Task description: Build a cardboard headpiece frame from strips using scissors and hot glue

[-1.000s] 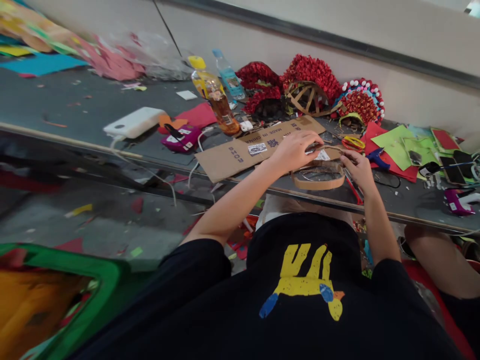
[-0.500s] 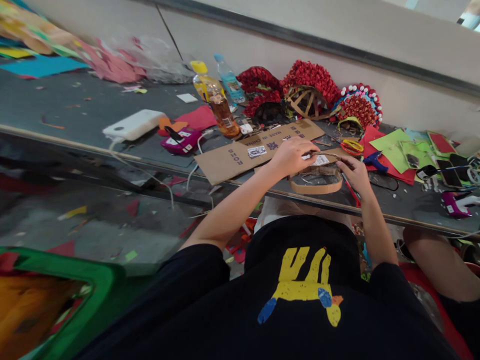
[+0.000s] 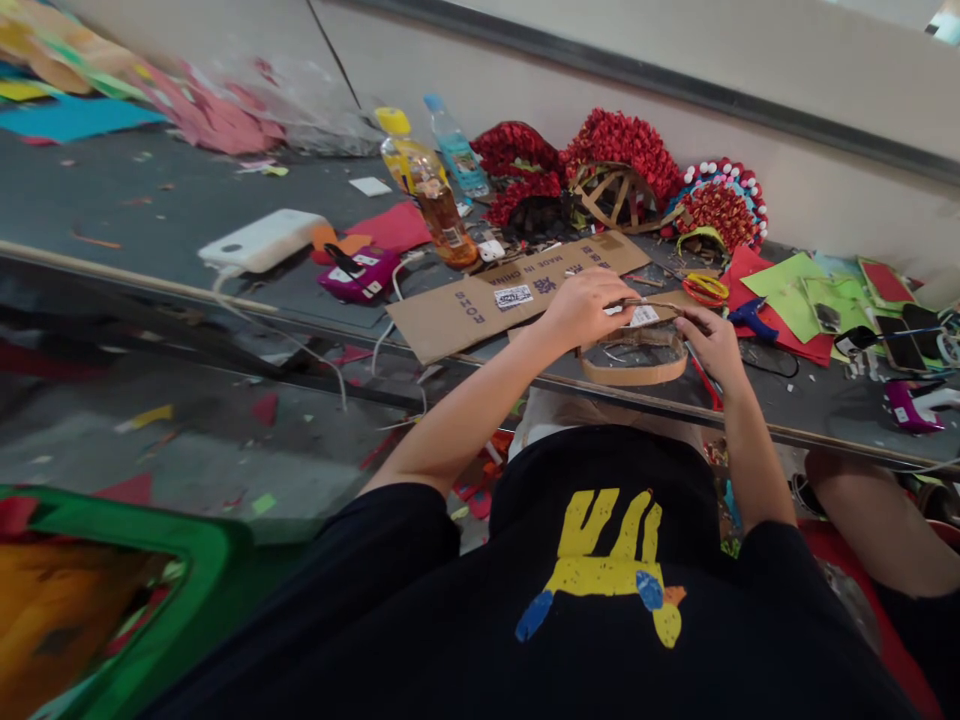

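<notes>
My left hand is curled, pinching the left end of a thin cardboard strip held just above a brown cardboard ring near the table's front edge. On the other end of that strip, my right hand is closed too, resting against the ring's right side. A flat cardboard sheet printed with letters lies just left of my hands.
Behind stand two plastic bottles, red paper-flower domes and a wooden-ribbed frame. Yellow-handled scissors, a blue glue gun, coloured paper and phones lie right. A white power bank lies left. Another person's leg is at right.
Both hands stay at the ring; the strip between them has been raised and stretched slightly. The camera view wobbled a little.
</notes>
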Tool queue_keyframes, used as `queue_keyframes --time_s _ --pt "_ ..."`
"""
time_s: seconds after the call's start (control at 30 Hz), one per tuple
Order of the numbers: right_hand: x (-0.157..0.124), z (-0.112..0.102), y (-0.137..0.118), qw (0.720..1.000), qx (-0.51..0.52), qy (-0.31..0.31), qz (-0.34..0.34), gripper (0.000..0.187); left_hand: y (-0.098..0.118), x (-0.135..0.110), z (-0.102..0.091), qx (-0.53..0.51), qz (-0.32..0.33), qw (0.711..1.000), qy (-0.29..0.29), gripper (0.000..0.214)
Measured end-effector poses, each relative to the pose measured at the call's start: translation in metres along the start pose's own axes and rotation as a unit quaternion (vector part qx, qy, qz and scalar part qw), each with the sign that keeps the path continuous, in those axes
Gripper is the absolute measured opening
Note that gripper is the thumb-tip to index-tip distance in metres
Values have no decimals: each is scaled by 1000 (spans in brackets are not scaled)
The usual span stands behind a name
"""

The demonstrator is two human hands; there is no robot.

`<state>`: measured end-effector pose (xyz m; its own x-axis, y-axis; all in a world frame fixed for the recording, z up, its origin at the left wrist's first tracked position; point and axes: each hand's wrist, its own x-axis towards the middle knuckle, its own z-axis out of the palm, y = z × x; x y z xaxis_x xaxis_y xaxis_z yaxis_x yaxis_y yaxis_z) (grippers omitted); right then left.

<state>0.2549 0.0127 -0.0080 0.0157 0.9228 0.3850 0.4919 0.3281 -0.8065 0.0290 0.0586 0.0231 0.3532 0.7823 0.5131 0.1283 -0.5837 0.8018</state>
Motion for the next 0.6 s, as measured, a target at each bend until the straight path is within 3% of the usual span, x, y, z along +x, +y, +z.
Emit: queue_keyframes --time_s 0.17,0.3,0.4,0.6 --pt "-2 0 0 1000 13 4 2 38 3 -3 0 21 5 1000 4 11" --pt "1 0 9 996 76 42 18 55 15 -8 -2 -45 -40 997 48 10" --pt "5 2 14 992 104 71 26 60 29 -12 -4 -89 -55 994 38 8" --pt "2 16 -2 997 47 -48 -40 52 51 -22 1 -104 -42 994 6 12"
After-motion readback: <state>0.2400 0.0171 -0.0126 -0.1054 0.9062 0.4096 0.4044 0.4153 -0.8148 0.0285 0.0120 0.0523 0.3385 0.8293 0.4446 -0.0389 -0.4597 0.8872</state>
